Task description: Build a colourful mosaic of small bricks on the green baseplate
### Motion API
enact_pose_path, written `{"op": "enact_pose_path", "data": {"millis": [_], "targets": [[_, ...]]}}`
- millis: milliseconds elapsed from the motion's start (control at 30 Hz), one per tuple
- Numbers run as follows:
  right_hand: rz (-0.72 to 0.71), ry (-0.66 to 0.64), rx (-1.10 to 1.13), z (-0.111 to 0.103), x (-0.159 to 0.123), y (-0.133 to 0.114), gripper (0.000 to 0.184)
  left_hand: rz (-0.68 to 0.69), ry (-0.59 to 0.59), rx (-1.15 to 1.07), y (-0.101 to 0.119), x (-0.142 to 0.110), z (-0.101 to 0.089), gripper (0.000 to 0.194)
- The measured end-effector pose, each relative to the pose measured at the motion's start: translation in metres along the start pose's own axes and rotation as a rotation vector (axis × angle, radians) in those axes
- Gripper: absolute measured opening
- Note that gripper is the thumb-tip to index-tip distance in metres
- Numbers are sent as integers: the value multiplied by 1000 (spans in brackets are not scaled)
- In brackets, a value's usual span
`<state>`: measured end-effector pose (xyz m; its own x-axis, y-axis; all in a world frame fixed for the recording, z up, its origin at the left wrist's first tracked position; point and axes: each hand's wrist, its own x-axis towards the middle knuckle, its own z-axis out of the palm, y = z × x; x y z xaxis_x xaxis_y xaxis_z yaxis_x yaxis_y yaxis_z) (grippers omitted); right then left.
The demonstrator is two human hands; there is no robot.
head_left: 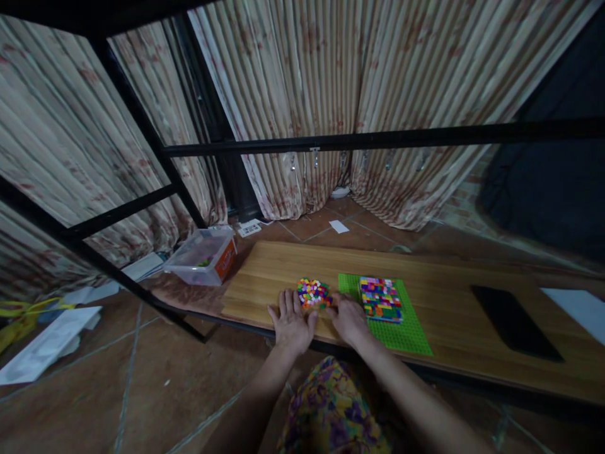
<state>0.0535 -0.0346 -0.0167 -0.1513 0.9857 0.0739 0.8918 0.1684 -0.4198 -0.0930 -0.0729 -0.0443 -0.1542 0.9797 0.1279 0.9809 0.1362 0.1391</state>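
Off the left end of the board (278,258) sits a clear tub (208,275). Next along, my left hand (292,328) lies on the wood, fingers spread and clamped on nothing, tips at the near left edge of the loose bricks (312,291). It serves best, I judge, as a light fence against scattering. My right hand (350,320) curls at their right edge; in this dim view I cannot tell whether its fingertips are pinched on a piece. With bits so tiny, I'd favour thumb and forefinger, wrist clear of the green plate (411,337) and its brick block (378,299). Farther right lies a black slab (515,321).
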Motion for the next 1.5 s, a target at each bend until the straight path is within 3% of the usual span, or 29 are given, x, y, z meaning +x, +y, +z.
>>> {"op": "enact_pose_path", "data": {"millis": [233,367,500,633,767,900,1067,1333,1500], "targets": [[-18,55,29,3,4,-5,25,21,-35,-69,7,9,-6,71],[-65,103,74,0,2,-9,28,5,15,-81,10,7,-7,67],[-117,147,143,-17,-12,-6,29,4,100,-108,7,-2,-6,63],[-141,270,463,-47,-30,34,22,6,266,-145,5,-9,-13,55],[111,408,766,-67,-28,103,24,159,376,-244,27,-1,-32,49],[211,424,827,-72,-7,144,28,303,267,-507,71,21,-42,42],[199,352,804,-72,14,142,23,315,59,-703,115,54,-39,40],[269,283,566,-78,23,136,28,330,-355,-839,146,100,-33,31],[316,255,596,-78,28,134,31,372,-447,-888,156,115,-22,29]]}}
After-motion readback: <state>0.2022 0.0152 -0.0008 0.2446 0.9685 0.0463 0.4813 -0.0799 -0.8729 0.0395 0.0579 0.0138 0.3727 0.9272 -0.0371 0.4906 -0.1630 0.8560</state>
